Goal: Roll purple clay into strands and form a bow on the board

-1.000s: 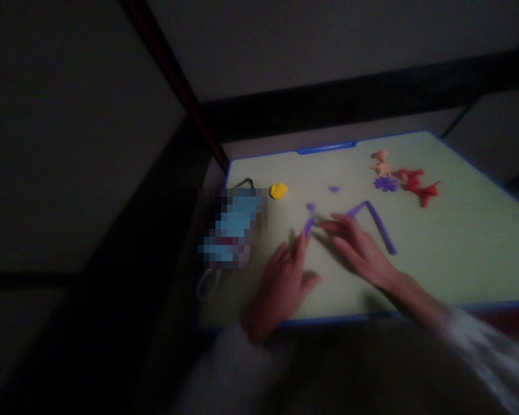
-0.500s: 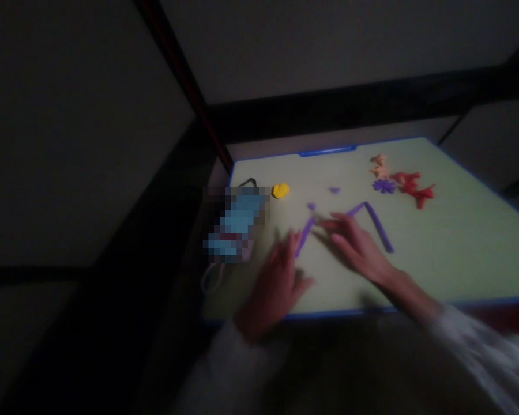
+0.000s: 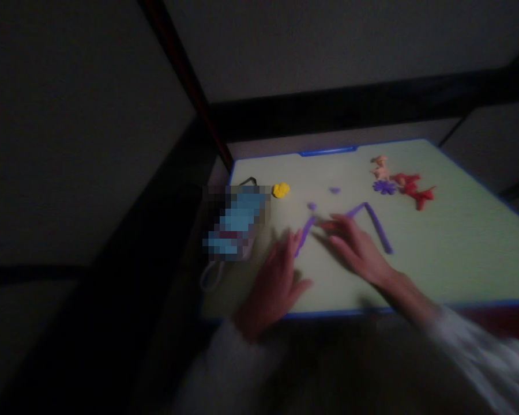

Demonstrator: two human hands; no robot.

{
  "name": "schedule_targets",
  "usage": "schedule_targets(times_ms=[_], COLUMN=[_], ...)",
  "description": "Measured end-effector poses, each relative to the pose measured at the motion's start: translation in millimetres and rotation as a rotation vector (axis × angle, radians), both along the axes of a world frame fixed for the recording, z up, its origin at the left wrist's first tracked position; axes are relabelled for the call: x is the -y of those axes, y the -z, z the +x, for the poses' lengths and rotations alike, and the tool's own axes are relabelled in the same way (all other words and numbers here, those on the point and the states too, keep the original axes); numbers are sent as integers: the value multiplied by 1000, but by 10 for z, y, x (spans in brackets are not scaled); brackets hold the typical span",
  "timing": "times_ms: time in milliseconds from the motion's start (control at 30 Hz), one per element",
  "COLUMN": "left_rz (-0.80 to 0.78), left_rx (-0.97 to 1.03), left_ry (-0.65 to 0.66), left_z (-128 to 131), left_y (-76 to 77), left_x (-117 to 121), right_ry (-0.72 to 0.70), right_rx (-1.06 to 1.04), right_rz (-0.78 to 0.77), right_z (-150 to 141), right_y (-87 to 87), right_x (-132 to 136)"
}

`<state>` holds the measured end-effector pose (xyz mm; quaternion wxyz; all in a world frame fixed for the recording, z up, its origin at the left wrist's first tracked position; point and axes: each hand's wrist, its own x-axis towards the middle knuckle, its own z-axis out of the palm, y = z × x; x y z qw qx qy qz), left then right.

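On the pale board with a blue rim lies a bent strip of purple modelling clay, shaped in a zigzag. My left hand rests by the strip's left end, fingertips at its edge and thumb apart. My right hand, fingers stretched out, reaches over the middle of the strip and hides part of it. Its fingertips are near the left section's upper end. Two small purple clay bits lie just beyond the hands.
A yellow clay lump sits at the back left, beside a pixelated blue object with a loop strap. At the back right are a purple flower shape, red clay figures and peach-coloured pieces. A blue handle edges the board.
Almost nothing differs. Both hands stay in nearly the same place beside the purple strip, with only a very slight shift of the whole view.
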<state>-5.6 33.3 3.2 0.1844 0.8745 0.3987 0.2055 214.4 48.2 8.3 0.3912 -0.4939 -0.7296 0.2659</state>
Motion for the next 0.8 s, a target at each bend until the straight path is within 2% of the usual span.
schedule_targets(times_ms=[300,400,467,567,700,800], left_rz=[-57,-68,-75,-105,-172,-174], left_rx=[-6,83,177,261,251,218], left_ry=[17,33,-32,-143,-113,-96], left_z=[16,-38,-93,-180,-237,-227], left_y=[-15,-13,-11,-1,33,51], left_x=[-28,-8,19,64,91,85], right_ry=[-19,0,-8,-142,-363,-422], right_rx=[15,24,45,159,370,458], right_rz=[-6,8,40,135,221,255], right_z=[-4,1,1,-12,-54,-92], right_y=[-15,-18,-22,-27,-18,-9], right_x=[-2,3,8,8,-15,-32])
